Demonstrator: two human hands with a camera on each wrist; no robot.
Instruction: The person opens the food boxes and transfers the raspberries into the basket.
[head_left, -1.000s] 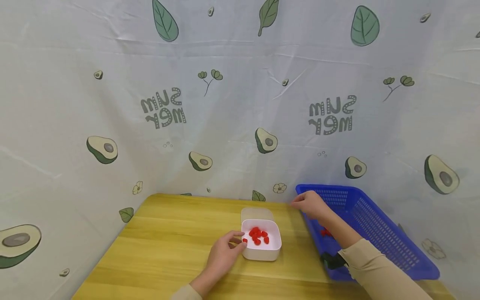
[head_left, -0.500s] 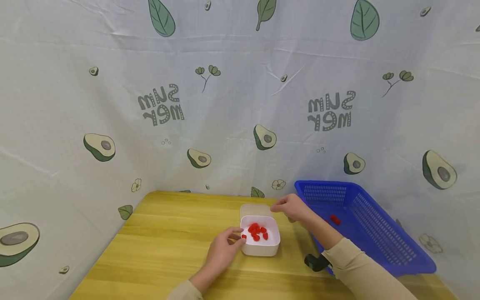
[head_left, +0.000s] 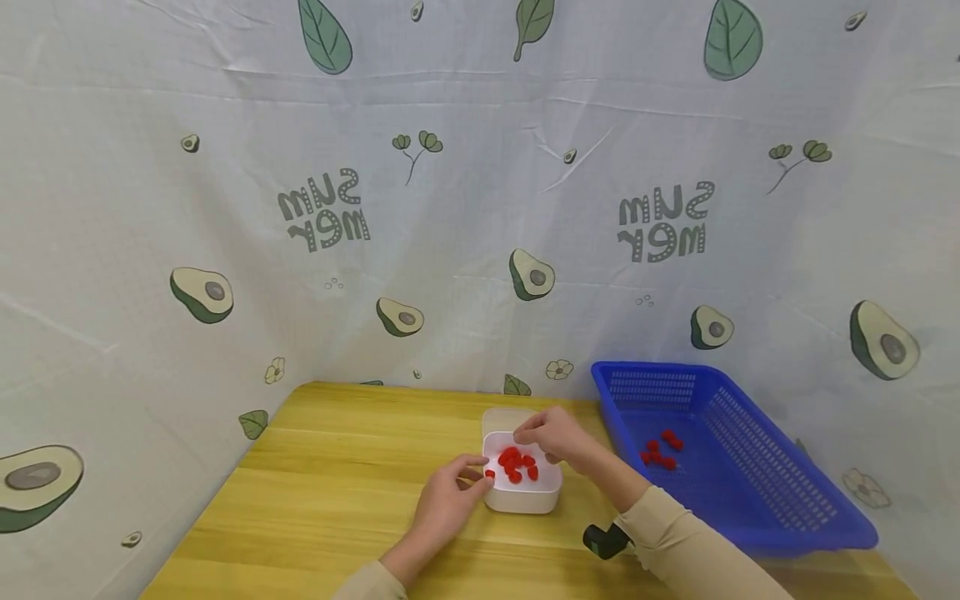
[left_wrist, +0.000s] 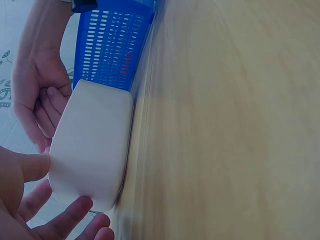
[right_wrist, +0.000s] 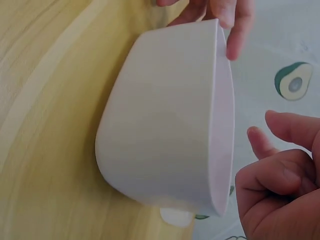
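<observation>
A white box (head_left: 522, 502) stands upright on the table, with a flat beige lid-like piece (head_left: 501, 419) behind it. Small rounded red pieces (head_left: 513, 457) lie inside, one by the left wall; their kind is too small to tell. My left hand (head_left: 444, 502) rests at the box's left side. Its spread thumb (left_wrist: 35, 166) and fingers (left_wrist: 75, 212) touch the box. Over the right part of the opening is my right hand (head_left: 558, 437). Its thumb and index finger are apart, the other fingers curl inward, and I see nothing between them in the right wrist view.
A blue perforated basket (head_left: 757, 479) stands to the right, with several red pieces (head_left: 658, 456) on its floor. A black device (head_left: 606, 542) sits at my right wrist. Behind the wooden table (head_left: 337, 475) hangs a patterned white cloth (head_left: 465, 225).
My right hand has moved left and nearer, from the basket's left rim to over the box. More red pieces in the basket now show. My left hand keeps its place by the box.
</observation>
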